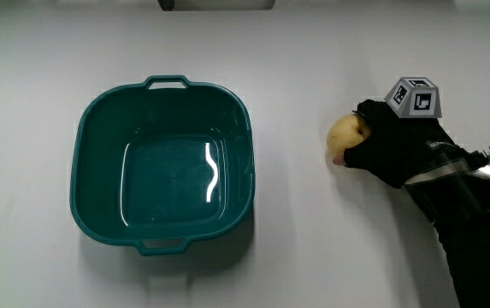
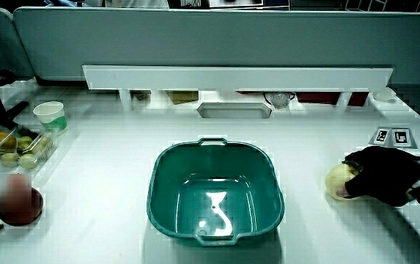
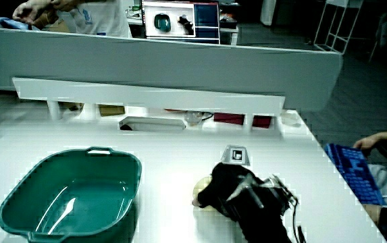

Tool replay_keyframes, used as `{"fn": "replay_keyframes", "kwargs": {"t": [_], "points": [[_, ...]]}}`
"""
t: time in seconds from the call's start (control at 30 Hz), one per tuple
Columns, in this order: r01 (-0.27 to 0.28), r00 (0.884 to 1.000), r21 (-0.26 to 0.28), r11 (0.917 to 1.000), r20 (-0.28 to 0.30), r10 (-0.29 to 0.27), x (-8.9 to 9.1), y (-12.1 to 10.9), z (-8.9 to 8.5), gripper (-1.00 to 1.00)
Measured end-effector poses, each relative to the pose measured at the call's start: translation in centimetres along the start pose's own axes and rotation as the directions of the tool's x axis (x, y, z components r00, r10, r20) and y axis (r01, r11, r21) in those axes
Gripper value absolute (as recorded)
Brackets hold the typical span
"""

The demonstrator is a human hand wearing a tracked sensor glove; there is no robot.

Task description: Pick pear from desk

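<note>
The hand (image 1: 390, 141) closes around the pear (image 1: 345, 137) on the table (image 1: 313, 257).

Overhead plus two oblique table (image 1: 313, 257) views

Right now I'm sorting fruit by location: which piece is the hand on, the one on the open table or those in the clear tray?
The pear beside the teal basin. The hand wraps it; the tray fruit sits apart, untouched.

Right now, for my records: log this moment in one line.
hand: shut on pear | pear: on table, beside basin | basin: empty
</note>
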Motion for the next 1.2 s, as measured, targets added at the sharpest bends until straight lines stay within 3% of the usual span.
{"fn": "replay_keyframes", "kwargs": {"t": [0.23, 0.47, 0.7, 0.87, 1.03, 1.07, 1.17, 1.2], "points": [[-0.004, 1.000, 0.050, 0.9987, 0.020, 0.003, -0.1, -0.2, 0.0, 0.85], [-0.020, 0.999, 0.134, 0.9907, 0.046, 0.014, -0.4, -0.7, 0.1, 1.00], [-0.041, 0.999, 0.128, 0.9909, 0.041, 0.036, -0.5, -0.7, 0.2, 1.00], [-0.055, 0.998, 0.168, 0.9843, 0.042, 0.049, -0.9, -1.6, 1.2, 1.00], [-0.066, 0.996, 0.254, 0.9650, 0.076, 0.048, -2.0, -2.6, 2.9, 1.00], [-0.089, 0.995, 0.238, 0.9671, 0.059, 0.077, -2.5, -3.1, 3.4, 1.00], [-0.120, 0.991, 0.266, 0.9565, 0.084, 0.101, -3.6, -3.9, 4.7, 1.00], [-0.059, 0.997, 0.289, 0.9555, 0.073, 0.040, -3.3, -3.2, 4.7, 1.00]]}}
